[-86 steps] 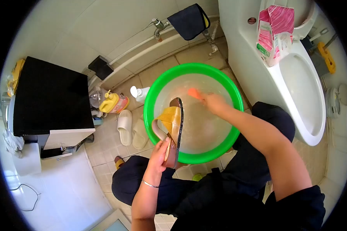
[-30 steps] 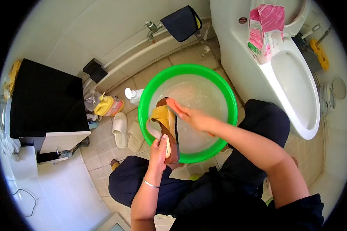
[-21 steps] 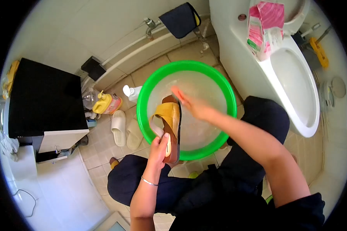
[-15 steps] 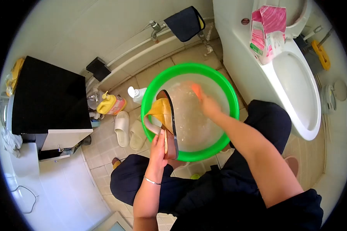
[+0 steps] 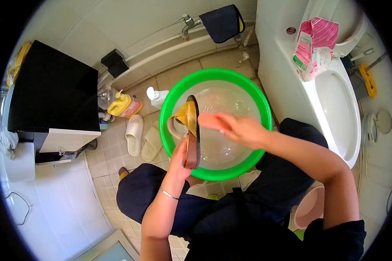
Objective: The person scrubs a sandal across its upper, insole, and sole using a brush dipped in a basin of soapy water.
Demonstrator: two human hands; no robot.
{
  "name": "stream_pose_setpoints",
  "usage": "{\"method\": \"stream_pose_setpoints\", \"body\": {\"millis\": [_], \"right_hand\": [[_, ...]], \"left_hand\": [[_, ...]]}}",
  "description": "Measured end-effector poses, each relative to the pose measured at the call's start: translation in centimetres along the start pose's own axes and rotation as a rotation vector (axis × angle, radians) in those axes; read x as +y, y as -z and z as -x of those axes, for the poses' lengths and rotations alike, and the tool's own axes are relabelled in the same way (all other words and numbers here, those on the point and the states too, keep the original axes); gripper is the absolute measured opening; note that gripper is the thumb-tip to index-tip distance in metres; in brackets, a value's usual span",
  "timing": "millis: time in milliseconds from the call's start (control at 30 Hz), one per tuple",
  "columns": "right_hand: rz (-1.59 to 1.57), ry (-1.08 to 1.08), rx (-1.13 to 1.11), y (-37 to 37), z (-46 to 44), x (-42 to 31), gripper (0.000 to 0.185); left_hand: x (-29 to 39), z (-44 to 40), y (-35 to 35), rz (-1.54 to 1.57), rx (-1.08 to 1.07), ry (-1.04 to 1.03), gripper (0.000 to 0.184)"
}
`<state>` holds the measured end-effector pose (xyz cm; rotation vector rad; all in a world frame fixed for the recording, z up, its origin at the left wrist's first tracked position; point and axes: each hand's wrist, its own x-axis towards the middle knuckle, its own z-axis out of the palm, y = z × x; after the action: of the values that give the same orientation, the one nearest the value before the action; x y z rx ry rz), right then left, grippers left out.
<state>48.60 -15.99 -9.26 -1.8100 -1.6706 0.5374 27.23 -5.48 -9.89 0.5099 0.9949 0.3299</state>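
Note:
My left hand (image 5: 180, 155) is closed around the heel end of a sandal (image 5: 189, 114) with yellow crossed straps and a brown sole. The sandal stands on edge above the left part of a green-rimmed basin (image 5: 265, 104) of cloudy water (image 5: 231, 150). In my right hand (image 5: 245, 130) is an orange scrub brush (image 5: 213, 121), its front end at or very near the dark underside of the sole. Whether the two touch, I cannot tell. The brush's bristles are hidden.
White slippers (image 5: 135, 134), a yellow pump bottle (image 5: 125, 104) and a white bottle (image 5: 157, 97) stand left of the basin. A black-topped cabinet (image 5: 52, 87) is farther left. At right are a white washer-like fixture (image 5: 335, 108) with a pink packet (image 5: 315, 45), and a pink bucket (image 5: 310, 209).
My right hand has lifted the brush out of the basin's far side, toward me and left, up to the sole. The sandal stays in my left hand. The view has shifted slightly.

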Motion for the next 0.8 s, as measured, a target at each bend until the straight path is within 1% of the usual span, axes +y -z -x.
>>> {"method": "stream_pose_setpoints", "body": {"millis": [33, 100, 133, 167, 200, 233, 267, 333, 367, 433, 467, 500, 567, 600, 667, 700, 733, 767, 800], "right_hand": [[-0.002, 0.002, -0.002, 0.3, 0.2, -1.4, 0.049], [0.054, 0.082, -0.326, 1.5, 0.2, -4.1, 0.049], [0.030, 0.084, -0.372, 1.7, -0.2, -4.7, 0.047], [0.025, 0.084, -0.375, 0.8, -0.7, -3.2, 0.047], [-0.046, 0.013, -0.220, -0.7, -1.7, -0.5, 0.046], [-0.115, -0.059, -0.063, -1.1, -2.4, 0.4, 0.045], [-0.118, -0.062, -0.061, -1.4, -2.1, 1.0, 0.045], [0.228, 0.032, -0.039, -0.3, -2.4, 0.6, 0.047], [0.237, 0.038, -0.028, 0.2, -2.3, 0.1, 0.047], [0.059, 0.143, -0.185, 0.3, -0.5, -1.8, 0.045], [0.102, 0.089, -0.167, 0.5, -1.3, -1.2, 0.045], [0.099, 0.079, -0.167, 0.8, -2.2, -0.4, 0.045], [0.136, -0.103, -0.046, 1.5, -3.5, 0.6, 0.045], [0.142, -0.097, -0.042, 1.5, -3.2, 0.0, 0.045], [0.097, 0.030, -0.157, 1.0, -1.4, -2.2, 0.044], [0.068, 0.087, -0.219, 0.7, -0.7, -2.7, 0.044], [0.156, 0.081, -0.112, 0.7, -1.5, -1.6, 0.043], [0.152, 0.075, -0.112, 0.7, -2.3, -0.6, 0.043], [0.099, -0.040, -0.031, 1.0, -3.1, 0.2, 0.042]], "left_hand": [[-0.1, -0.2, 0.1, 0.013, -0.011, 0.005, 0.034], [-0.4, -1.0, 0.6, 0.028, -0.015, 0.009, 0.033], [-0.6, -1.6, 0.9, 0.010, -0.082, -0.008, 0.032], [-0.8, -1.9, 1.2, -0.007, -0.149, -0.023, 0.031], [-0.5, -1.4, 0.4, -0.007, -0.144, -0.022, 0.031], [0.1, -0.2, -1.3, -0.036, -0.055, 0.020, 0.031], [0.5, 0.4, -2.2, -0.067, 0.033, 0.063, 0.030], [-0.1, -0.2, -1.6, -0.023, 0.051, 0.068, 0.031], [-0.1, -0.9, -1.3, 0.025, 0.068, 0.066, 0.032], [-0.1, -1.2, -0.3, -0.022, 0.027, 0.061, 0.032], [-0.3, -1.2, 0.2, -0.069, -0.011, 0.063, 0.032], [-0.3, -1.1, 0.3, -0.072, -0.012, 0.072, 0.032], [0.1, -1.2, 0.1, -0.092, -0.019, 0.129, 0.033], [0.2, -1.2, 0.1, -0.090, -0.024, 0.121, 0.033], [0.3, -1.4, 0.3, -0.130, -0.005, 0.043, 0.034], [0.4, -1.3, 0.3, -0.129, -0.003, 0.043, 0.034], [0.4, -1.0, 0.3, -0.143, -0.012, 0.054, 0.034], [0.4, -0.7, 0.2, -0.159, -0.024, 0.067, 0.035], [0.3, -0.3, 0.1, -0.161, -0.025, 0.069, 0.035]]}}
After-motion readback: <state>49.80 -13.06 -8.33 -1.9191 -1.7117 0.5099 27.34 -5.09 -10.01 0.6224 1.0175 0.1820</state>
